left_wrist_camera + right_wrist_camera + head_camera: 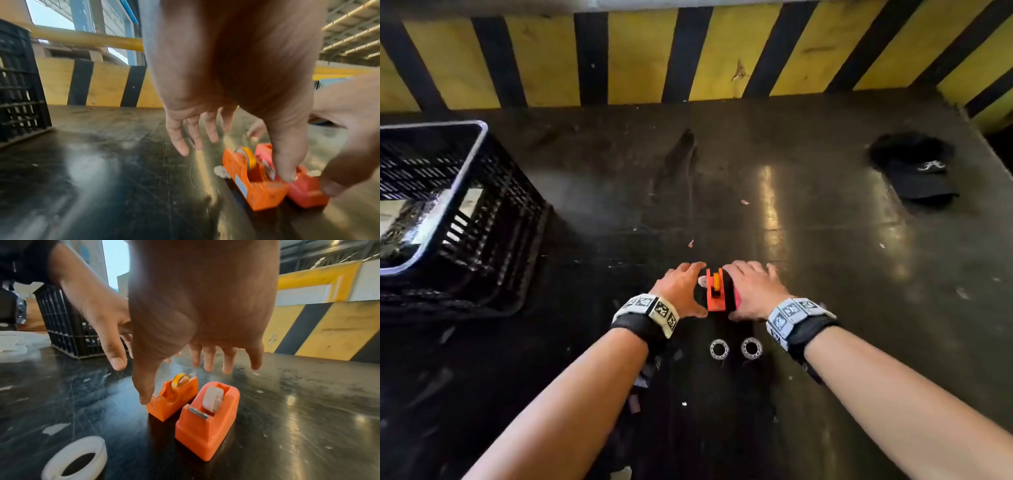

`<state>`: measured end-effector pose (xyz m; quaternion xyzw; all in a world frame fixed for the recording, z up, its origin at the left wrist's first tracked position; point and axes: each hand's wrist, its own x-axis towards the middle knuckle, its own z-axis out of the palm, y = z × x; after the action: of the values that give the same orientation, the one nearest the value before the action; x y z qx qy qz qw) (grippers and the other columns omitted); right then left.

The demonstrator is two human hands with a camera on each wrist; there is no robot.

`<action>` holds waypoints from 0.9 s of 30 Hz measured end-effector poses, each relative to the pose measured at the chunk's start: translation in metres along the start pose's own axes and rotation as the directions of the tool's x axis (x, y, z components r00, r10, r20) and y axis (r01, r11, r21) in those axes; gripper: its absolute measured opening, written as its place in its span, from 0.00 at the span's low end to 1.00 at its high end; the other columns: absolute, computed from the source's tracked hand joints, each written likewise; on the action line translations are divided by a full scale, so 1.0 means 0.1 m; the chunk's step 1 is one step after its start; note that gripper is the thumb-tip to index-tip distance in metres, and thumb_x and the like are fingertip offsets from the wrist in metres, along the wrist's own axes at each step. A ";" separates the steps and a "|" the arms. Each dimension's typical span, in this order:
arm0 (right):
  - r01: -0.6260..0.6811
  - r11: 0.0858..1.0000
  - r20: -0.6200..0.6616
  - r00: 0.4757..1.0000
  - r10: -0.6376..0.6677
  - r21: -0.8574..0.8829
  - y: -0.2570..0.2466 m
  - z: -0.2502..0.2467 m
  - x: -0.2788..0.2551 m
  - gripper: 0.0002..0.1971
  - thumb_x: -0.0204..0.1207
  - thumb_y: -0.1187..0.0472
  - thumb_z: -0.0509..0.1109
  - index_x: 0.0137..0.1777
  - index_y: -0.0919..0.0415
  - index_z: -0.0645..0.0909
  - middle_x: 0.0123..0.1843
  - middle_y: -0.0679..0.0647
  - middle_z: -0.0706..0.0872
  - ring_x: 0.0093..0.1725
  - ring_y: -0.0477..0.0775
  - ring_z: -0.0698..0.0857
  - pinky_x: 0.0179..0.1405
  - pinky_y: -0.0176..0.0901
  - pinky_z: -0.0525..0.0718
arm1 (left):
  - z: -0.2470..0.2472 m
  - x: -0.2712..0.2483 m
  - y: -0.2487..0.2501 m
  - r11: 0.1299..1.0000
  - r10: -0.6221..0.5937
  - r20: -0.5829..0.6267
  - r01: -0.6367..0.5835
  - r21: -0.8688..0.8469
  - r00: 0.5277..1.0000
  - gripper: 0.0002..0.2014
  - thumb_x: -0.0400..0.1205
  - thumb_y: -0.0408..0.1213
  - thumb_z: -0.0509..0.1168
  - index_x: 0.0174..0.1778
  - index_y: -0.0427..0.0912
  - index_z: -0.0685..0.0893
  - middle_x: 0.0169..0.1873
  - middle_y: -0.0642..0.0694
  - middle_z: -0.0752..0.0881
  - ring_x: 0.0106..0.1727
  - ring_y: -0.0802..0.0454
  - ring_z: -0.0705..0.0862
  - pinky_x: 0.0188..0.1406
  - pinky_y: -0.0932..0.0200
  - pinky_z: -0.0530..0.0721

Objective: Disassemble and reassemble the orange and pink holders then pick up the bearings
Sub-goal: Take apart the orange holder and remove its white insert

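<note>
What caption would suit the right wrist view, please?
Open right hand above the orange holder and pink holder.

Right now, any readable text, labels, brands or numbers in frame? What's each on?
"A": white script letter on the front of the black cap.
Square black-and-white coded markers, no letters: on the wristbands of both hands.
Pale sticker on the side of the orange holder: too blurred to read.
Pink holder, bearings and black crate: no text visible.
</note>
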<state>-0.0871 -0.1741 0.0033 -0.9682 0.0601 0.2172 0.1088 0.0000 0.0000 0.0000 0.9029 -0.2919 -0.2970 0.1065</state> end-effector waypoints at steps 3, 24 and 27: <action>-0.003 0.996 0.003 1.000 0.003 -0.086 -0.04 0.04 0.17 0.57 0.60 0.38 0.85 0.86 0.52 0.61 0.86 0.51 0.66 0.85 0.62 0.64 0.82 0.77 0.55 | 0.08 0.13 0.03 0.998 -0.025 0.057 0.022 0.056 0.998 0.60 0.67 0.49 0.84 0.90 0.51 0.54 0.86 0.47 0.67 0.82 0.36 0.70 0.76 0.33 0.76; 0.167 0.964 -0.228 0.967 -0.118 0.208 0.02 0.17 0.03 0.51 0.54 0.36 0.78 0.77 0.54 0.66 0.62 0.49 0.85 0.67 0.56 0.84 0.84 0.63 0.64 | 0.06 -0.11 -0.37 0.991 0.078 -0.094 -0.088 -0.105 0.993 0.54 0.61 0.54 0.80 0.82 0.52 0.61 0.77 0.48 0.76 0.80 0.44 0.72 0.77 0.36 0.76; 0.145 0.949 -0.213 0.973 -0.086 0.279 0.08 0.15 -0.04 0.52 0.56 0.37 0.81 0.78 0.55 0.65 0.63 0.53 0.84 0.65 0.58 0.83 0.73 0.50 0.76 | 0.06 -0.19 -0.56 1.000 -0.018 -0.097 0.018 -0.001 0.995 0.54 0.62 0.57 0.79 0.83 0.51 0.60 0.80 0.48 0.72 0.80 0.41 0.71 0.76 0.35 0.75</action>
<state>-0.0984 -0.1779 -0.0100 -0.9600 0.0452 0.1016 0.2570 0.0095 0.0561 -0.0164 0.9189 -0.2782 -0.2537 0.1179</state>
